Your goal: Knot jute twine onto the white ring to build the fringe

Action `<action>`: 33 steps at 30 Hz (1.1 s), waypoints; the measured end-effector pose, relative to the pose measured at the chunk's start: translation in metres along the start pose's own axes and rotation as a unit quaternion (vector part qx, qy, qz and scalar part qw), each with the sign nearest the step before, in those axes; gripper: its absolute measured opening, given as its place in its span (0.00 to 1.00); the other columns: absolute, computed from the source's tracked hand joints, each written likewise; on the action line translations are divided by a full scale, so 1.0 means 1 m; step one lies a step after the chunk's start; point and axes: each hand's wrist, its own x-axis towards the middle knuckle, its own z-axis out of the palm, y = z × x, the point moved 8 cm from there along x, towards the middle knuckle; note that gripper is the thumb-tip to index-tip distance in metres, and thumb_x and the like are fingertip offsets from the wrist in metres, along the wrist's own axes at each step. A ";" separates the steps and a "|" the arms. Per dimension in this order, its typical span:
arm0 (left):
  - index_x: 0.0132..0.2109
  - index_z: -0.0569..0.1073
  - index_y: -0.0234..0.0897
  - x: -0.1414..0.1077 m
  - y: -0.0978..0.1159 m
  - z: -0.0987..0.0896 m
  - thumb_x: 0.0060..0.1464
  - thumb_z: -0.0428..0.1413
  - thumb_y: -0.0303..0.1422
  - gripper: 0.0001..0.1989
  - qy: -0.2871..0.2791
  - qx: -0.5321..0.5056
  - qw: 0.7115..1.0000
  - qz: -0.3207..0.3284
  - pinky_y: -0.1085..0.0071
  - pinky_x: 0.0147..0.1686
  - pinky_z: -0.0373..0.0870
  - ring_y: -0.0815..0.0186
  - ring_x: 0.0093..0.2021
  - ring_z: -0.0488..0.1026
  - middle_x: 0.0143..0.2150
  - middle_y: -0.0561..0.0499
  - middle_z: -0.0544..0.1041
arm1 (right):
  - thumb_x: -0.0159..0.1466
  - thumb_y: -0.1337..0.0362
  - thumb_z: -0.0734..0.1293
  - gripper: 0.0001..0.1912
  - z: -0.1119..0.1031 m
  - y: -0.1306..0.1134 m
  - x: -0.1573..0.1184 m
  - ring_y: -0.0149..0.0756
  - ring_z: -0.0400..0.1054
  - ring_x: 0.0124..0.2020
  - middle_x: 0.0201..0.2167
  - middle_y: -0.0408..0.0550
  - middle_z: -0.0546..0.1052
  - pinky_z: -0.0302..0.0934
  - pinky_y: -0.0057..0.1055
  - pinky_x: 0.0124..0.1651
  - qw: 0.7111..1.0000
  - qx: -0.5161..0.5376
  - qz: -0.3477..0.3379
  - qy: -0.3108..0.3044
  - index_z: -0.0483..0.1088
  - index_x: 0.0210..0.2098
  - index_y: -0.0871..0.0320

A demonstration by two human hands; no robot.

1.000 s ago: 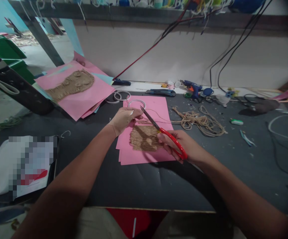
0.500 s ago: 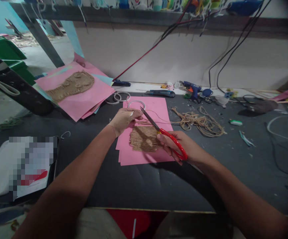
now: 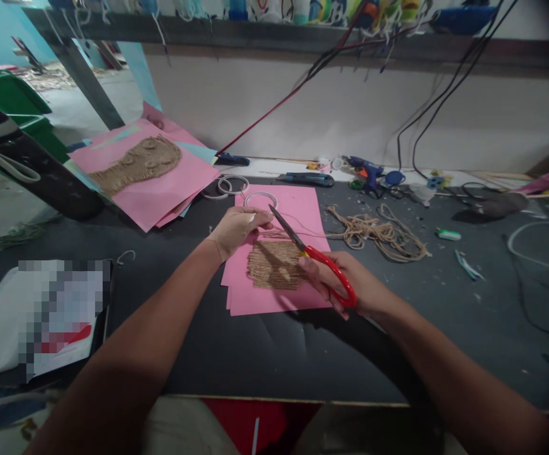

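Observation:
Red-handled scissors (image 3: 327, 268) sit in my right hand (image 3: 338, 278), their blades closed or nearly so and pointing up and left. The blade tip is beside the fingertips of my left hand (image 3: 239, 229), which are pinched on a thin strand of jute twine. That strand runs right to a loose tangle of twine (image 3: 373, 234) on the table. Below the hands, a block of twine rows (image 3: 274, 268) lies on pink paper (image 3: 278, 302), partly covered by the scissors and right fingers. A white ring (image 3: 261, 201) rests at the paper's top, just behind my left hand.
Pink sheets bearing a twine-covered shape (image 3: 146, 161) are stacked at left, beside a black bottle (image 3: 32, 164). Along the back lie a utility knife (image 3: 306, 179) and a blue glue gun (image 3: 369, 172). Cables hang from the shelf (image 3: 274, 36) above.
Almost nothing differs. Both hands and the scissors keep the same pose, and the whole view has shifted very slightly.

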 end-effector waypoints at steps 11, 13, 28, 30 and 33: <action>0.29 0.78 0.32 0.000 0.004 -0.001 0.51 0.65 0.34 0.09 0.002 0.001 1.000 0.023 0.76 0.22 0.58 0.76 0.23 0.63 0.31 0.48 0.75 | 0.62 0.41 0.68 0.25 -0.010 0.001 0.004 0.27 0.59 0.09 0.14 0.37 0.67 0.56 0.23 0.09 0.998 0.022 -0.036 0.048 0.64 0.25 0.56; 0.30 0.79 0.32 0.001 0.004 -0.003 0.52 0.65 0.34 0.08 0.012 -0.001 0.999 0.030 0.76 0.22 0.58 0.76 0.23 0.64 0.32 0.47 0.75 | 0.61 0.41 0.70 0.24 -0.017 0.004 0.007 0.27 0.59 0.09 0.14 0.36 0.66 0.54 0.23 0.09 0.995 0.027 -0.042 0.081 0.64 0.27 0.55; 0.34 0.79 0.35 0.005 0.014 -0.030 0.49 0.65 0.37 0.10 0.123 0.032 0.989 0.081 0.78 0.22 0.60 0.76 0.22 0.63 0.30 0.51 0.78 | 0.61 0.44 0.71 0.22 -0.036 0.000 0.011 0.24 0.57 0.11 0.15 0.35 0.66 0.52 0.21 0.13 0.975 0.074 -0.130 0.163 0.62 0.30 0.55; 0.34 0.80 0.35 0.007 0.014 -0.033 0.47 0.66 0.37 0.09 0.134 0.043 0.986 0.094 0.77 0.24 0.62 0.74 0.25 0.66 0.30 0.50 0.78 | 0.60 0.44 0.72 0.22 -0.036 -0.002 0.010 0.25 0.58 0.12 0.16 0.35 0.66 0.53 0.22 0.14 0.976 0.060 -0.132 0.163 0.63 0.31 0.55; 0.33 0.80 0.34 0.010 0.015 -0.040 0.45 0.66 0.38 0.11 0.160 0.066 0.976 0.128 0.74 0.27 0.65 0.71 0.28 0.68 0.30 0.51 0.77 | 0.60 0.46 0.72 0.21 -0.038 -0.008 0.008 0.26 0.60 0.16 0.19 0.36 0.67 0.55 0.25 0.18 0.974 0.001 -0.156 0.163 0.65 0.31 0.56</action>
